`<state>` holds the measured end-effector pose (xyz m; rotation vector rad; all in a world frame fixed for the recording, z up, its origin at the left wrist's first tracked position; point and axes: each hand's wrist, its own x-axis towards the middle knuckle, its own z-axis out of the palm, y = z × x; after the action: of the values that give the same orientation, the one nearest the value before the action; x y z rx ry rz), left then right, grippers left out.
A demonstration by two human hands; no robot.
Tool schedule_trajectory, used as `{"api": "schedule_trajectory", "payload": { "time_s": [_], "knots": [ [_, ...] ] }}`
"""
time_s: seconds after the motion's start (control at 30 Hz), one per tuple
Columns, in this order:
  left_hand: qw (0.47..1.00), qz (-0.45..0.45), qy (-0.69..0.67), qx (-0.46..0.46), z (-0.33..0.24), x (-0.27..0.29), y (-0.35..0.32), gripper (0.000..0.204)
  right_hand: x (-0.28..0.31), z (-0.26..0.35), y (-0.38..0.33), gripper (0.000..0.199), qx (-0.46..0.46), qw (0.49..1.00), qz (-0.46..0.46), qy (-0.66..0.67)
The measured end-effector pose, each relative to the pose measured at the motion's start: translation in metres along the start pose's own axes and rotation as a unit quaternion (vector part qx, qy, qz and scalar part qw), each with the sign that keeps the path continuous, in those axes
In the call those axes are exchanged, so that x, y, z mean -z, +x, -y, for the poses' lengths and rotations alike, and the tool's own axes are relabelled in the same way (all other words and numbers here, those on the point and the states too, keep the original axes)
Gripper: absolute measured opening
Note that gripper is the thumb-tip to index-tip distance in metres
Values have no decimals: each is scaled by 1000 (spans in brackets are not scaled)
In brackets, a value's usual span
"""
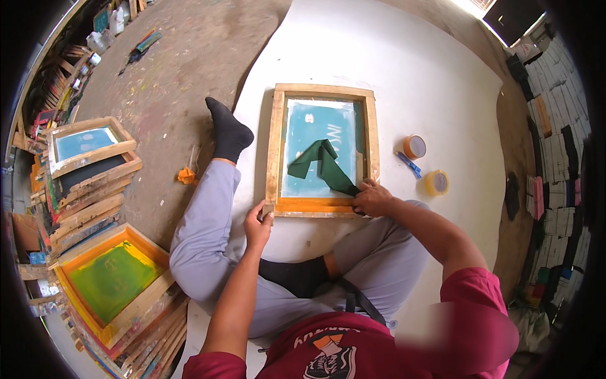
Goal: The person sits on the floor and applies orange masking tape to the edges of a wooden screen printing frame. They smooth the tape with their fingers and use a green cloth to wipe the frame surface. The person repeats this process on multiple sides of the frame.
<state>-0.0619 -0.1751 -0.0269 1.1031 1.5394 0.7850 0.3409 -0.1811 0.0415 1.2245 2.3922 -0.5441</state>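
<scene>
A screen printing frame point(371, 120) with a wooden border and a teal mesh lies on the white sheet in front of me. Pale lettering and marks show in the mesh, and an orange band runs along its near side. My left hand point(257, 227) pinches the near left corner, thumb and fingers closed on the wood. At the near right corner my right hand point(374, 198) is closed on one end of a dark green cloth strip point(334, 172). The rest of the strip lies folded across the mesh.
Right of the frame are an orange-brown tape roll point(415, 146), a blue cutter knife point(409, 165) and a yellowish tape roll point(437, 183) on the white sheet point(467, 114). Stacked wooden frames point(95, 189) and a green-meshed frame point(117, 278) stand at left. My legs flank the work.
</scene>
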Motion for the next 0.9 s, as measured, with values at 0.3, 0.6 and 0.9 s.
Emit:
{"api": "schedule_trajectory", "payload": {
  "time_s": [0.3, 0.6, 0.9],
  "knots": [
    [996, -15, 46, -81, 17, -3, 9, 50, 10, 107, 142, 25, -3, 983, -136, 126],
    [983, -49, 87, -153, 15, -1, 3, 50, 6, 137, 156, 22, -30, 932, -251, 259],
    [997, -17, 21, -78, 14, 2, 4, 49, 18, 126, 151, 18, -52, 972, -173, 147]
  ]
}}
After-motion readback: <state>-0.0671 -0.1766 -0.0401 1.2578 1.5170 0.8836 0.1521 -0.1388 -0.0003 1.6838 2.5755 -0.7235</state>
